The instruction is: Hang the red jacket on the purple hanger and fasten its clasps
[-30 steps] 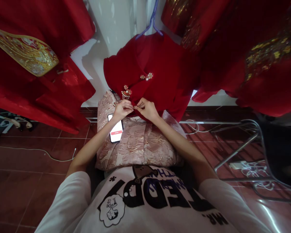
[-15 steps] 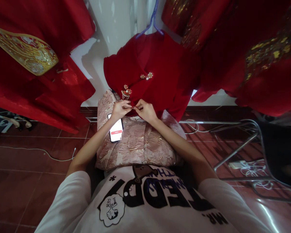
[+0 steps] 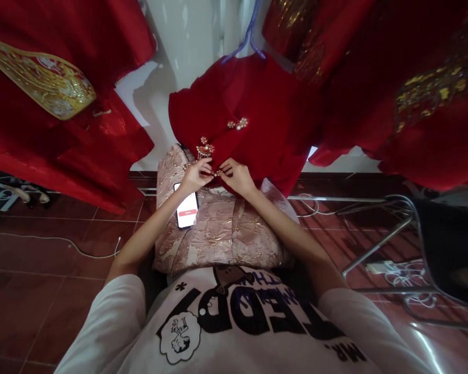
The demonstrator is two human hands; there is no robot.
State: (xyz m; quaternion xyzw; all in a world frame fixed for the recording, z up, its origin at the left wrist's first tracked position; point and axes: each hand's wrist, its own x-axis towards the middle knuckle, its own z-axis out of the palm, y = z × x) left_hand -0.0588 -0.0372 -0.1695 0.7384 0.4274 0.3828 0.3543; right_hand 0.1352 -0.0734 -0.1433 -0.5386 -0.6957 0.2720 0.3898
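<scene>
Between my fingertips is a small beaded ornament (image 3: 216, 174), too small to make out fully. My left hand (image 3: 197, 174) pinches its left end, and my right hand (image 3: 237, 175) pinches its right end. Both hands are closed, close together at the lower part of a red garment (image 3: 273, 114) on a purple hanger (image 3: 244, 41). Just above my left hand lies a tasselled brooch (image 3: 205, 149). Higher up, a pearl flower clasp (image 3: 239, 123) sits on the garment's front. Under my wrists is a bulky pink brocade bundle (image 3: 214, 234), with a lit phone (image 3: 186, 210) on it.
Red garments with gold embroidery hang at left (image 3: 62, 88) and right (image 3: 432, 93). A black chair with a metal frame (image 3: 448, 244) stands at right, with coiled white cables (image 3: 409, 272) beneath it. A white cable (image 3: 81, 253) runs over the tiled floor at left.
My right hand's fingers have shifted slightly and spread a little, so more of the beaded ornament shows between the hands. The whole view has moved very slightly.
</scene>
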